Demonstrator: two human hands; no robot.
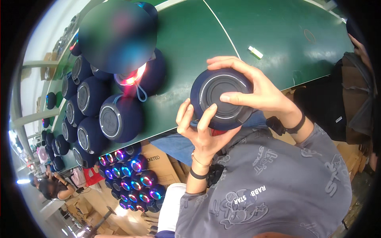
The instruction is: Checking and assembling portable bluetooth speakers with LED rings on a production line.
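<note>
I hold a round dark blue speaker (214,85) in both hands, its flat ringed end toward me, just over the near edge of a green table (278,35). My left hand (200,129) cups it from below, fingers curled up over its rim. My right hand (260,91), with a black watch on its wrist, grips it from the top and right, the thumb lying across the end face. A grey printed sleeve covers my right arm.
Several similar dark blue speakers (119,117) lie in rows on the table's left, one glowing pink (133,77). Below the edge, several speakers with rainbow-lit rings (133,178) sit beside cardboard boxes (158,162). A small white piece (255,52) lies on the table. Another person (355,83) is at right.
</note>
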